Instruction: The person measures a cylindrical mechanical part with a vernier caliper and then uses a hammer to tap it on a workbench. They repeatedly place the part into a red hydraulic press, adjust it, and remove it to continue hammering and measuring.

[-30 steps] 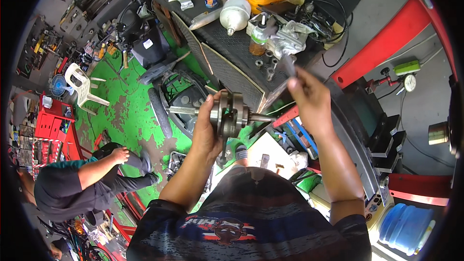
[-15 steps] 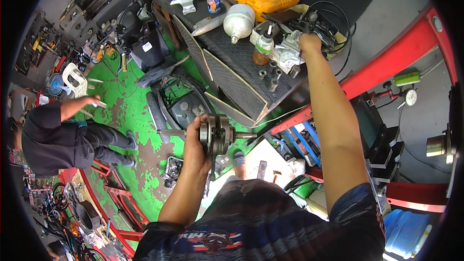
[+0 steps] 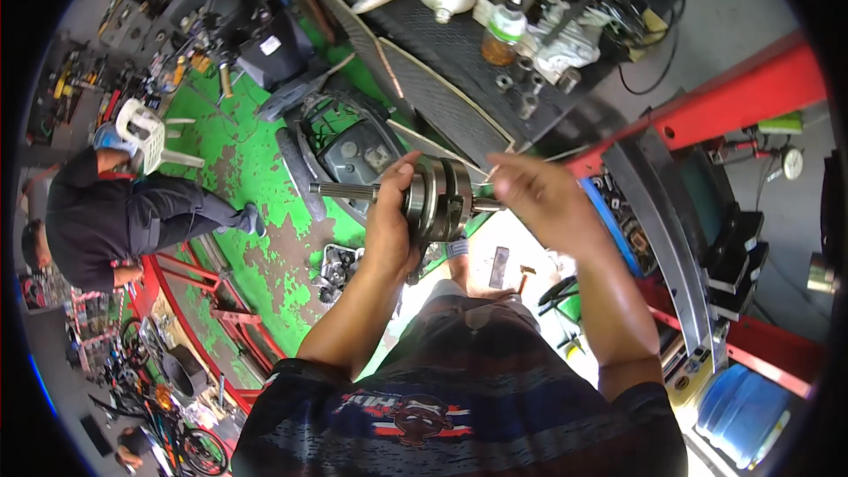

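In front of my body, a steel crankshaft (image 3: 452, 199) lies roughly level, its splined end pointing left. My left hand (image 3: 389, 223) is wrapped round the left side of its round webs. Close to the short right end is my right hand (image 3: 549, 205), its fingers smeared by motion; whether they hold anything does not show. Beyond, on the black-matted workbench (image 3: 477, 71), several small metal cylindrical parts (image 3: 530, 95) sit beside a bottle of amber liquid (image 3: 502, 38) and crumpled pale wrapping (image 3: 565, 46).
A red beam (image 3: 707, 119) slants up on the right. Left of the bench stands a partly stripped scooter (image 3: 358, 155). A person in dark clothes (image 3: 97, 216) is at far left, near a white plastic chair (image 3: 143, 132). A hammer (image 3: 525, 279) lies beyond my legs.
My right hand has come back from the bench to the crankshaft's right end. The crankshaft in my left hand sits slightly higher and further right. The person at left has turned.
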A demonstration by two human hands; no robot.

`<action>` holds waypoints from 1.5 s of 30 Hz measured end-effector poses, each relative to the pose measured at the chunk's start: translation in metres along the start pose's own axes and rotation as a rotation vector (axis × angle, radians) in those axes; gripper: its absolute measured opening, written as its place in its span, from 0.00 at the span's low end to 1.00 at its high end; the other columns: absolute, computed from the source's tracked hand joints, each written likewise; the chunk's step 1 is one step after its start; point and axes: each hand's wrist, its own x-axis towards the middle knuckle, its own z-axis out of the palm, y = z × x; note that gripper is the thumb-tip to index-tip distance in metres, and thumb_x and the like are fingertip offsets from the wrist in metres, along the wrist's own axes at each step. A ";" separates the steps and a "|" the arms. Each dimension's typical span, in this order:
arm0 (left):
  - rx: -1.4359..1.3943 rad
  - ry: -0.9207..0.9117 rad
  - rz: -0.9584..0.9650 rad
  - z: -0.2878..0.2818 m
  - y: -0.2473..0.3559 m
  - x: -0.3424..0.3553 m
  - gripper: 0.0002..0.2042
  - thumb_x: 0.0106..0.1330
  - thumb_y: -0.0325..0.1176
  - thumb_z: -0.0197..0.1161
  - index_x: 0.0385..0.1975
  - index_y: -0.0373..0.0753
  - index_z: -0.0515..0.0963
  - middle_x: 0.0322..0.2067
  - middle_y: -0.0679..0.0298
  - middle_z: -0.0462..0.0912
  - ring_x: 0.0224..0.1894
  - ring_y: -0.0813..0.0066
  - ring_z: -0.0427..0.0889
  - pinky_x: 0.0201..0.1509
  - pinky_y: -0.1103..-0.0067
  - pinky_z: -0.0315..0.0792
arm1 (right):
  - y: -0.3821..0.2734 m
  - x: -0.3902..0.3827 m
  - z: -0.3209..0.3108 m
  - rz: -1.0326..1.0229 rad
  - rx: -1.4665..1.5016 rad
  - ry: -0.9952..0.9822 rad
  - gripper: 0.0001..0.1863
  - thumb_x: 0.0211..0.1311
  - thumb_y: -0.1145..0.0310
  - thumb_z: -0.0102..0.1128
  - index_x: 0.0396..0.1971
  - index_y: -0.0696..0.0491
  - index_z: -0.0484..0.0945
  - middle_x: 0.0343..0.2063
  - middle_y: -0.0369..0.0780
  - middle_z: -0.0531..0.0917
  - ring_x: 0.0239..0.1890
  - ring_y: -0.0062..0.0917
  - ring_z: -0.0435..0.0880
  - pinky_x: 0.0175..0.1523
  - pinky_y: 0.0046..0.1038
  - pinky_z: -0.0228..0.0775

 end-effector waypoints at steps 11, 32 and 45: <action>0.429 -0.222 -0.075 0.005 -0.121 -0.046 0.21 0.67 0.37 0.68 0.52 0.32 0.71 0.41 0.61 0.80 0.41 0.78 0.79 0.47 0.78 0.76 | 0.088 -0.147 0.026 0.315 0.193 0.209 0.24 0.84 0.55 0.46 0.62 0.60 0.76 0.27 0.38 0.81 0.29 0.20 0.79 0.38 0.27 0.74; 1.308 -0.292 -0.102 -0.206 -0.526 -0.041 0.26 0.63 0.48 0.72 0.45 0.30 0.73 0.38 0.50 0.85 0.41 0.62 0.86 0.43 0.67 0.79 | 0.542 -0.508 0.172 0.963 0.276 0.732 0.27 0.80 0.48 0.48 0.57 0.58 0.80 0.29 0.40 0.87 0.23 0.21 0.83 0.29 0.26 0.74; 1.443 -0.459 -0.061 -0.266 -0.758 0.119 0.40 0.60 0.58 0.70 0.57 0.29 0.64 0.56 0.35 0.75 0.58 0.39 0.80 0.62 0.59 0.74 | 0.878 -0.467 0.165 1.004 -0.360 0.546 0.29 0.61 0.50 0.69 0.55 0.57 0.82 0.44 0.53 0.88 0.48 0.49 0.88 0.57 0.43 0.80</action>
